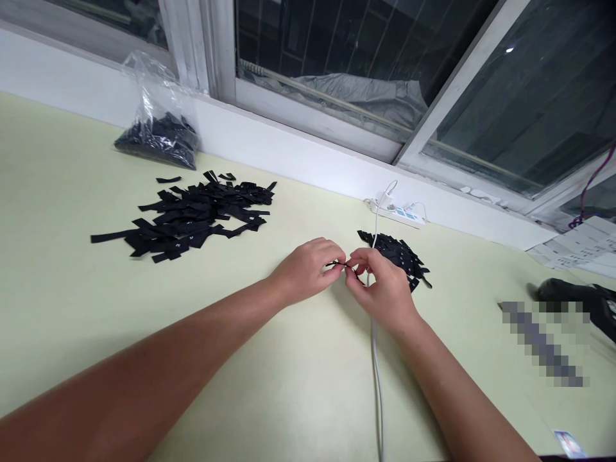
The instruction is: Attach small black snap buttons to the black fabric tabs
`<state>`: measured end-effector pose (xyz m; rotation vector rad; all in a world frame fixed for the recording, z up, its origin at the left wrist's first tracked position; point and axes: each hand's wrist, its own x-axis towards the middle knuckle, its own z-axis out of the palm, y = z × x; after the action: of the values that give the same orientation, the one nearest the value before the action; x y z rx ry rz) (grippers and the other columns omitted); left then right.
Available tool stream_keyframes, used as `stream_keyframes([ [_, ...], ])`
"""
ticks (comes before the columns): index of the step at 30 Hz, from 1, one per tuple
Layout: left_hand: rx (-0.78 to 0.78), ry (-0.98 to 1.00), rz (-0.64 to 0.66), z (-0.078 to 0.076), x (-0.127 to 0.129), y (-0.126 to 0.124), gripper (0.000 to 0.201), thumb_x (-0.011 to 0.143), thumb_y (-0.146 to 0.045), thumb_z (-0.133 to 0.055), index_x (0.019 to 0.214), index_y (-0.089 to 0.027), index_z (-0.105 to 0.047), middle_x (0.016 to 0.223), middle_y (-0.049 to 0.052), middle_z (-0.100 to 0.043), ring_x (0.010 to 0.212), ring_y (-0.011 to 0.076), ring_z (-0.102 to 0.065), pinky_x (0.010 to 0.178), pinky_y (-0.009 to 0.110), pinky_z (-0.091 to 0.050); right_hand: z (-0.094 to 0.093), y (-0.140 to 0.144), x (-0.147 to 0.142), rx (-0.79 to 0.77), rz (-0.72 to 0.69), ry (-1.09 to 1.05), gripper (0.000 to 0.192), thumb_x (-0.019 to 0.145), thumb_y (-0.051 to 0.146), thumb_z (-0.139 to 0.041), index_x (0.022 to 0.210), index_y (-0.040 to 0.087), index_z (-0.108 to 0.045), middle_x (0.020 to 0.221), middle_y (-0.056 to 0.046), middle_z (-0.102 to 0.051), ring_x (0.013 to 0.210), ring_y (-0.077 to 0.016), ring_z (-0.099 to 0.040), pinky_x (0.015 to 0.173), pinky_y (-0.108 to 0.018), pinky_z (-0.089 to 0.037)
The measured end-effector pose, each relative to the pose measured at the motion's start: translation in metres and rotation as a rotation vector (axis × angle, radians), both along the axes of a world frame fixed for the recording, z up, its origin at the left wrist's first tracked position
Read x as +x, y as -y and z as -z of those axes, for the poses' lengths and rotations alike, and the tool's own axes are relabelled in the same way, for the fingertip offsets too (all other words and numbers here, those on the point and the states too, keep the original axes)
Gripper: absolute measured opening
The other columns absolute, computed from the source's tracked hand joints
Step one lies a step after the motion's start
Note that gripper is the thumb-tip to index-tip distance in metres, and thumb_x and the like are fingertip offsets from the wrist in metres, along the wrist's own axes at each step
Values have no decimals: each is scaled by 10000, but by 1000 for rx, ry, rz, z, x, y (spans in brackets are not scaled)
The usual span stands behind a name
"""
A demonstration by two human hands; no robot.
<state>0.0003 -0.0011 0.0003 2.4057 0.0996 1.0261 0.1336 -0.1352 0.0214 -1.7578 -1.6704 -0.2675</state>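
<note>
Hands: left hand and right hand meet at frame centre, fingertips pinched on the two ends of one small black fabric strip, held just above the table.
Large loose pile of flat black fabric strips: centre left of frame, spread out; judged the unworked stock.
Small compact heap of black folded pieces: just behind the right hand; judged the finished lot, much the smaller.
Progress: early, most strips judged left to handle.
Clear plastic bag of black pieces: upper left, against the wall.
Pale green table: a white cable runs under the right wrist.
</note>
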Motion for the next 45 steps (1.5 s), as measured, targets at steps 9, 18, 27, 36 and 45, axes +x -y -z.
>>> stream_keyframes([
  [9,1,62,-163,1,0,-16,112,853,-108,-541,825,-190,-612,821,7,-674,801,160,-607,737,292,-477,11,-16,26,-190,117,-88,228,921,296,-479,984,238,-690,996,-44,-719,918,-198,-620,820,-338,-452],
  [18,86,44,-322,1,-3,-29,102,883,-131,-537,841,-188,-610,857,7,-697,827,175,-605,794,334,-451,22,-39,15,-359,157,-3,186,896,308,-542,924,246,-716,922,-35,-707,900,-198,-594,831,-331,-409],
  [27,244,1,-315,0,-4,-25,137,923,-164,-500,876,-182,-628,873,16,-712,822,173,-612,798,344,-399,16,-37,14,-450,279,27,191,894,341,-541,854,213,-676,900,-60,-700,874,-202,-601,793,-320,-396],
  [36,303,-31,-282,-2,-5,-24,170,946,-169,-457,867,-185,-607,891,6,-711,866,174,-624,863,363,-371,10,-34,10,-529,295,77,210,900,272,-490,868,192,-681,935,-83,-709,912,-218,-614,770,-308,-397],
  [45,289,-42,-281,0,-5,-24,166,943,-171,-460,871,-189,-608,884,9,-715,854,172,-627,881,370,-361,7,-29,10,-593,260,156,193,902,181,-423,877,158,-613,963,-117,-679,928,-209,-586,768,-292,-388],
])
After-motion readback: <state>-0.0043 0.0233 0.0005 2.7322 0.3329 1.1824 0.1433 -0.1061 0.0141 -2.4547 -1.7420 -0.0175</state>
